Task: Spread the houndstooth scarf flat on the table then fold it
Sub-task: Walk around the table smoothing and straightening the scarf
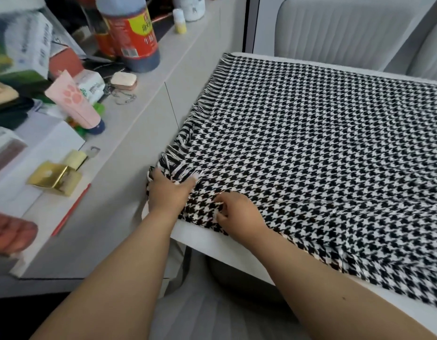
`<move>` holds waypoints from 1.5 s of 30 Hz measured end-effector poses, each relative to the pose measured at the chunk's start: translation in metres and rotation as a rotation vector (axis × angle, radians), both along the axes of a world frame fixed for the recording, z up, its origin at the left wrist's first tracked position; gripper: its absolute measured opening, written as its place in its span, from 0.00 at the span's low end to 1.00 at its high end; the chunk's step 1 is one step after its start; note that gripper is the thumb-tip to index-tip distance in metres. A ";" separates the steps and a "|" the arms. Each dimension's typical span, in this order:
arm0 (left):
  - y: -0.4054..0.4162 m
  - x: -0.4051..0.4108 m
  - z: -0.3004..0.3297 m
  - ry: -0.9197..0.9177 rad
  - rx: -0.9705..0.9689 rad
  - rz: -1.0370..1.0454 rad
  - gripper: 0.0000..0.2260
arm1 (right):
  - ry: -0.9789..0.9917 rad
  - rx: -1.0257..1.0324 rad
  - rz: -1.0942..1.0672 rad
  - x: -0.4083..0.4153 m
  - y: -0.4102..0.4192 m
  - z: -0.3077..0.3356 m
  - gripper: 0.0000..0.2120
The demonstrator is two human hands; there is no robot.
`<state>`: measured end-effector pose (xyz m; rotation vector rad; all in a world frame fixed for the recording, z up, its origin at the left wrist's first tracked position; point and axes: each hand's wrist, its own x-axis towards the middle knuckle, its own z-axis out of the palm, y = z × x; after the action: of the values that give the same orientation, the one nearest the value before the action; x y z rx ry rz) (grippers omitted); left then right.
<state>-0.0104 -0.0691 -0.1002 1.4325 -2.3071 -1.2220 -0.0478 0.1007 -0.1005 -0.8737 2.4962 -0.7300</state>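
Observation:
The black-and-white houndstooth scarf (310,148) lies spread over most of the white table (212,244), its fringed end running along the table's left edge. My left hand (169,190) presses flat on the near left corner, fingers on the fringe. My right hand (239,212) rests on the scarf just to the right, its fingertips pinching the fabric near the front edge. The scarf's near edge hangs slightly over the table's front at the right.
A cluttered beige counter (139,133) adjoins the table on the left, holding a dark sauce bottle (131,33), a pink tube (75,101), a gold box (53,177), a red pen (70,209) and boxes. A cushioned white chair (347,28) stands behind the table.

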 end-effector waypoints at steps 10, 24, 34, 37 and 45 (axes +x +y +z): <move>-0.007 0.020 0.006 0.019 -0.212 0.141 0.09 | -0.032 0.110 0.085 -0.003 0.003 -0.005 0.20; 0.095 0.002 0.002 -0.073 -0.423 -1.224 0.14 | 0.004 0.243 -0.139 -0.035 0.152 0.015 0.11; 0.102 -0.001 0.007 -0.138 -0.149 -1.297 0.06 | -0.154 0.407 -0.157 -0.031 0.227 0.017 0.04; 0.096 -0.003 0.015 -0.236 -0.091 -1.369 0.09 | -0.202 0.335 -0.160 -0.021 0.239 0.027 0.10; 0.146 -0.021 0.033 -0.252 -0.295 -1.405 0.08 | -0.156 0.302 -0.351 0.001 0.279 0.046 0.04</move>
<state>-0.0315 0.0765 -0.0671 -0.3758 -3.5020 -0.7317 -0.0466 0.3799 -0.0547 -0.2657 2.5527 -0.4823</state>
